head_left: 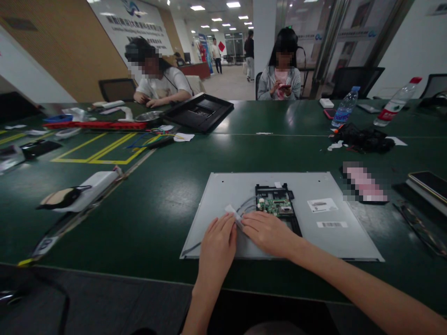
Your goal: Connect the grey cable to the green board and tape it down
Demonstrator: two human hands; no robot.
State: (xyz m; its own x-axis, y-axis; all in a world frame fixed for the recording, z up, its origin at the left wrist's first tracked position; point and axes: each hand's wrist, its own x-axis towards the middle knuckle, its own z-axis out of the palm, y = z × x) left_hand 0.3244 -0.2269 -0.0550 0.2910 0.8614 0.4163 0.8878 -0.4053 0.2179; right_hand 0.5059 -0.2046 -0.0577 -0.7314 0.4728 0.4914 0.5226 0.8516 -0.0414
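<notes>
A flat grey display panel [216, 195] lies on the table, its back facing up. Grey cables [246, 205] run from the green circuit board [274, 206], which sits in a black plastic frame [296, 224] on the panel. Across the cables is a small white tape strip [233, 213]. My left hand [218, 242] has its fingers closed together, their tips at the strip's left side. From the right, my right hand [267, 232] reaches over the frame's lower part, fingers together and tips on the strip. My hands partly cover the strip and cables.
The green table [157, 232] carries a power strip [91, 186] at left and a black monitor casing [200, 113] at the far side. To the right lie a pink phone [365, 183], glasses [421, 228] and bottles [345, 107]. Two people sit opposite.
</notes>
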